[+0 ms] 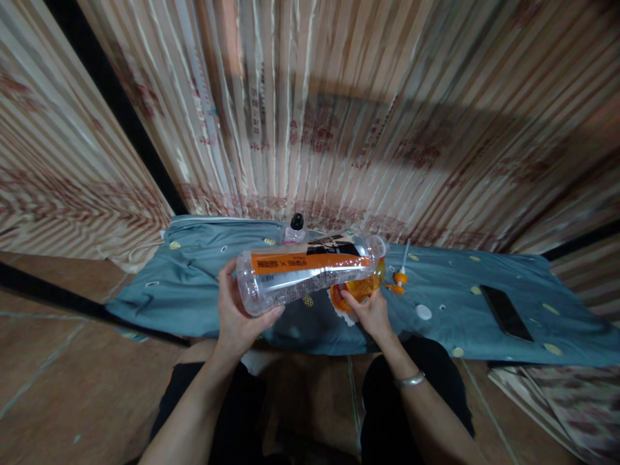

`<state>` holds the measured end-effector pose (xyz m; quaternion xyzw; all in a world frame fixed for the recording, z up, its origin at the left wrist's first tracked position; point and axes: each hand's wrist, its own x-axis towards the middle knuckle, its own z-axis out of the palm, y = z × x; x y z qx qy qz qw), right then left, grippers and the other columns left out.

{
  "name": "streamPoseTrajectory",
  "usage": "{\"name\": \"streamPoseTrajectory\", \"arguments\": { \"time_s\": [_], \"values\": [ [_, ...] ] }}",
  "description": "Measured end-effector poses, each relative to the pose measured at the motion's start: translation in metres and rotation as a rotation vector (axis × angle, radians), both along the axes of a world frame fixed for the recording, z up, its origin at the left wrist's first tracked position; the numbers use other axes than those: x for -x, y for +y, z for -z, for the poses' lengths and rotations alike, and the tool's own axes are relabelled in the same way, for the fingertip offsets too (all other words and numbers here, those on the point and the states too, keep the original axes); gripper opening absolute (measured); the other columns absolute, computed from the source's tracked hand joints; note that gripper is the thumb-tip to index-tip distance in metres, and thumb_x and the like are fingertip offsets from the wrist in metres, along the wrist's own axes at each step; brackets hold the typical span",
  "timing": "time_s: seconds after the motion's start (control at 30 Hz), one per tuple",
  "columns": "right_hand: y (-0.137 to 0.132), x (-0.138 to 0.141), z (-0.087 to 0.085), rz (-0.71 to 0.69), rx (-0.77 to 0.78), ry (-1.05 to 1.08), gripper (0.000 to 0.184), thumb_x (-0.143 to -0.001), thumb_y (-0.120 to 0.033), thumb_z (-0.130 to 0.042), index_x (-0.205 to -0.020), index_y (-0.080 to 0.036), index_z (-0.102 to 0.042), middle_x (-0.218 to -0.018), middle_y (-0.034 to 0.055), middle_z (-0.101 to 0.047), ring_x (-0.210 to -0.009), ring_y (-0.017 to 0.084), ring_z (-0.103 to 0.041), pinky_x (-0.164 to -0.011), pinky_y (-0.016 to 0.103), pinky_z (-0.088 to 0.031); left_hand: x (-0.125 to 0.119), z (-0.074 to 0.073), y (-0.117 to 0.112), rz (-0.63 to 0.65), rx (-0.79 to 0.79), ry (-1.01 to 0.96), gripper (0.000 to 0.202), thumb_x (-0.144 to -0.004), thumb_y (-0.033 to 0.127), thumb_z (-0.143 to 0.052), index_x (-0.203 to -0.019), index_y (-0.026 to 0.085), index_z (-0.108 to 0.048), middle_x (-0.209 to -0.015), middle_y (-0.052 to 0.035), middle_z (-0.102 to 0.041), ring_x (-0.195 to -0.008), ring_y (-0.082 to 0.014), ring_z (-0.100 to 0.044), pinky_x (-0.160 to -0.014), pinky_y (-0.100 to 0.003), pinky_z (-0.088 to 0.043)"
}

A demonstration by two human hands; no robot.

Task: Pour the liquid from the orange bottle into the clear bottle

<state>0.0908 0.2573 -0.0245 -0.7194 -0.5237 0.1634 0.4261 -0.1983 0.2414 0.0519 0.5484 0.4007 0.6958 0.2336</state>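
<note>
My left hand (236,312) grips the base of a clear plastic bottle (300,274) with an orange label. The bottle lies tipped on its side, its open mouth over an orange container (361,289). My right hand (371,314) steadies that orange container from below, fingers pressed on it. Both sit over a blue-grey cloth (194,271) spread on the floor. An orange pump top (400,279) with a white tube lies just right of the container. A white cap (423,312) rests on the cloth nearby.
A small bottle with a black cap (295,228) stands behind the clear one. A dark phone (506,313) lies on the cloth at right. Striped patterned curtains (339,116) hang behind. Brown floor tiles (72,361) lie at left, my knees below.
</note>
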Motion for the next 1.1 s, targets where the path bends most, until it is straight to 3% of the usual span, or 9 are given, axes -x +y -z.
{"name": "streamPoseTrajectory", "arguments": {
  "time_s": [0.8,1.1],
  "values": [
    [0.0008,-0.0011,0.0062,0.004,-0.041,-0.020,0.074,-0.065,-0.082,-0.073,-0.103,-0.020,-0.064,-0.098,0.0202,-0.081,-0.094,0.041,-0.079,-0.082,0.053,-0.062,-0.0003,-0.0017,0.0003,-0.014,-0.010,0.024,0.091,-0.058,0.063,-0.095,-0.129,0.022,-0.055,-0.114,-0.0112,-0.069,-0.101,-0.0312,-0.075,-0.084,-0.043,-0.065],
    [0.0015,-0.0021,0.0060,0.002,-0.048,-0.014,0.068,-0.064,-0.078,-0.077,-0.101,-0.023,-0.063,-0.095,0.0158,-0.082,-0.093,0.039,-0.079,-0.080,0.049,-0.063,0.0009,0.0010,0.0013,-0.016,0.002,0.039,0.093,-0.057,0.066,-0.094,-0.129,0.023,-0.055,-0.115,-0.0101,-0.068,-0.102,-0.0306,-0.073,-0.088,-0.044,-0.063]
  ]
}}
